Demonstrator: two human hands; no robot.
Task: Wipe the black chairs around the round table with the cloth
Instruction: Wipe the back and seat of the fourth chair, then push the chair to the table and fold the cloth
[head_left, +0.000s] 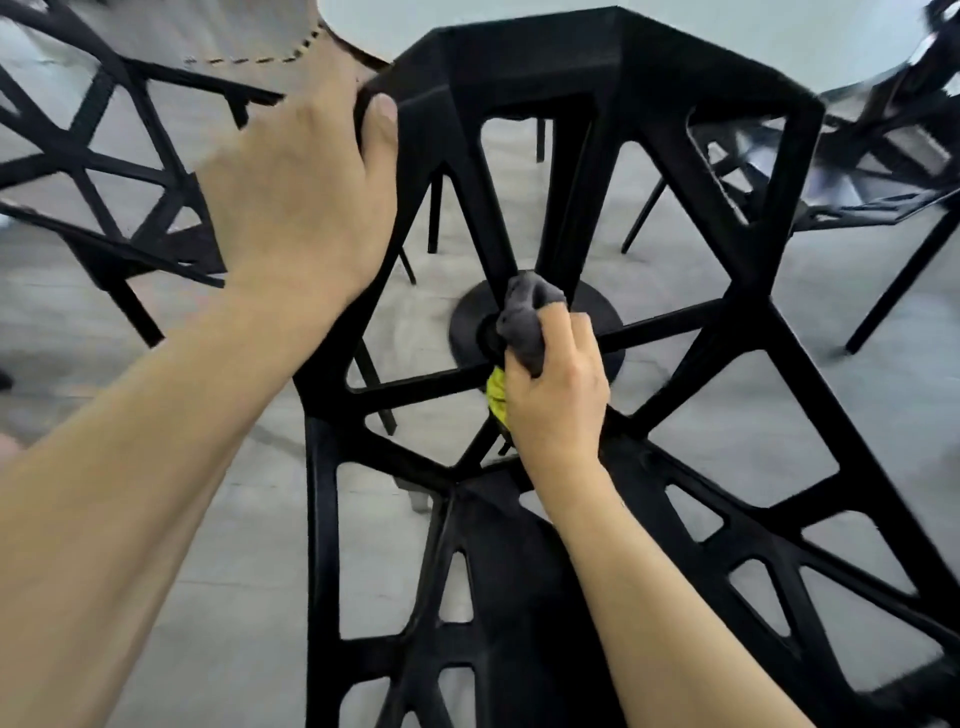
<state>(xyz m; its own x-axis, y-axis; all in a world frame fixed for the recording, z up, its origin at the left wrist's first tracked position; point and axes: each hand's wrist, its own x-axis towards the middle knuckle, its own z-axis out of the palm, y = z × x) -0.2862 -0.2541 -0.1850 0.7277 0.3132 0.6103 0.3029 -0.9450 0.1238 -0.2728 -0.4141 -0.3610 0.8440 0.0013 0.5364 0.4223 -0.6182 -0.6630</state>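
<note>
Head view. Black chair (524, 104): open lattice frame, centre of view, its back's top edge against the round counter (727, 36). Left hand (301, 192): grip closed over the chair's upper left corner, thumb on the front face. Right hand (553, 400): grip bunched tight round the cloth (527, 322), grey with a yellow part below, pressed to a strut where the chair's bars meet. Second chair (119, 171) left of the first; third chair (883, 176) to its right. Grey floor (234, 519) beneath.
</note>
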